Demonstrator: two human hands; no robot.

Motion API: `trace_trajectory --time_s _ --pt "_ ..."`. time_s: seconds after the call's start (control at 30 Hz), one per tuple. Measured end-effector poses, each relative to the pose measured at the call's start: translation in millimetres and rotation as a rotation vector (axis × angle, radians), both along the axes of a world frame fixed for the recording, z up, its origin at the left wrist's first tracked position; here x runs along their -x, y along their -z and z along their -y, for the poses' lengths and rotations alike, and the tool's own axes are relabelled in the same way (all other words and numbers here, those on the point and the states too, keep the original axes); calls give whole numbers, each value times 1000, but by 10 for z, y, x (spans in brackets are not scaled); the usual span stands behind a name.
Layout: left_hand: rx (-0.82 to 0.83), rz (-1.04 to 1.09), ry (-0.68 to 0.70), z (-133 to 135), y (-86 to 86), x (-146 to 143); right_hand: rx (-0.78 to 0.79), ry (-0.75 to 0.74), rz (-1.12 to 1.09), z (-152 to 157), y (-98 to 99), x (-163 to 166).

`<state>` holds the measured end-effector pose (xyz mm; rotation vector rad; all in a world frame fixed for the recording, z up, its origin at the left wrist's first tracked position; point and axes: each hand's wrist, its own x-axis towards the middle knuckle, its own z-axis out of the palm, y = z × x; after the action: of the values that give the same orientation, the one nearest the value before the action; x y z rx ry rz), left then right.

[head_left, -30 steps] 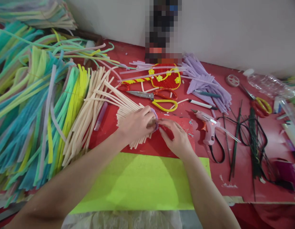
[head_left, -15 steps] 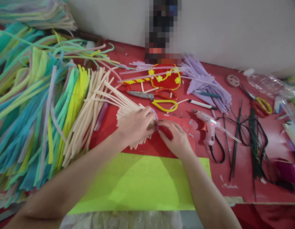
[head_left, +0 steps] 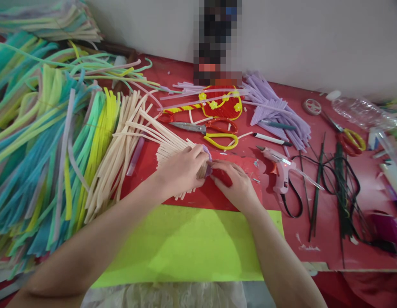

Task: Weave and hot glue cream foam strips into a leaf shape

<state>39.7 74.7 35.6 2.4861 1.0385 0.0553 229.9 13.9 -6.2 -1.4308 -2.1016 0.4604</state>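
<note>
In the head view, a piece made of cream pipe cleaners with a purple edge (head_left: 207, 170) is between my hands above the red table. My left hand (head_left: 182, 169) is closed around it from the left, and its palm covers much of the piece. My right hand (head_left: 235, 184) has curved fingers, with thumb and forefinger at the purple edge; the exact pinch is partly hidden. Loose cream pipe cleaners (head_left: 168, 147) lie under and behind my left hand.
Colourful pipe-cleaner bundles (head_left: 41, 171) crowd the left side. Beyond my hands lie scissors (head_left: 217, 133), a red-and-yellow craft piece (head_left: 222, 102) and purple pipe cleaners (head_left: 275, 111). A pink glue gun (head_left: 281, 171) with a black cord is to the right. A lime-green sheet (head_left: 192, 244) lies in front.
Both hands stay nearly in place at the purple-edged piece. The view has shifted very slightly; nothing else visibly moves.
</note>
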Motion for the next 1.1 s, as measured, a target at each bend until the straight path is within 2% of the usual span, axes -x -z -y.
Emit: trace_trajectory --time_s 0.67,1.1 --pt "10 10 11 9 23 15 -50 12 -33 -6 12 78" --pt "-3 17 17 12 32 14 -27 51 -74 -23 49 98"
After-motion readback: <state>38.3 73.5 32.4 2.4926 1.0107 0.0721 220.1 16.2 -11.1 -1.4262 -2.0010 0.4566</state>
